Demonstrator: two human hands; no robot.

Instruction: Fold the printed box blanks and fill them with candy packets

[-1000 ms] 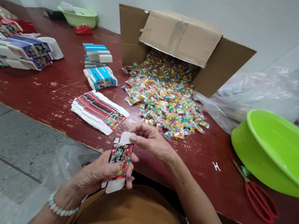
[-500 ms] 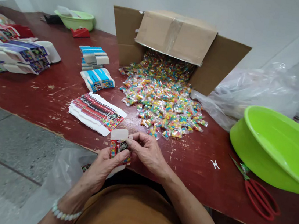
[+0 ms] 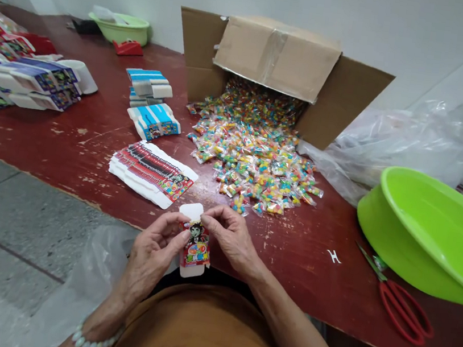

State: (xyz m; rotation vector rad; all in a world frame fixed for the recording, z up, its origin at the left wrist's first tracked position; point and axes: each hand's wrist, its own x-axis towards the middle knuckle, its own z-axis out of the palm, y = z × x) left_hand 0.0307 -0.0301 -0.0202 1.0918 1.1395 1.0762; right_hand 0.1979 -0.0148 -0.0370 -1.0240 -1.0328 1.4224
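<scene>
Between my two hands is a small red printed candy box, with white flaps sticking out at its top and bottom. My left hand pinches its left side near the upper end. At the upper right corner, the thumb and fingers of my right hand close on the box by its top flap. Just beyond lies a fanned stack of flat red cartons. Past my right hand, a heap of small clear candy packets spills from a cardboard box lying on its side.
Red-handled scissors and a large green basin are on the right. Blue cartons and purple cartons sit to the left. A red tape dispenser and another green basin stand farther back. Clear plastic lies at the right.
My left hand has shifted its hold from the box's lower part to its upper left side, uncovering the printed front and lower flap. The right hand stays at the top corner.
</scene>
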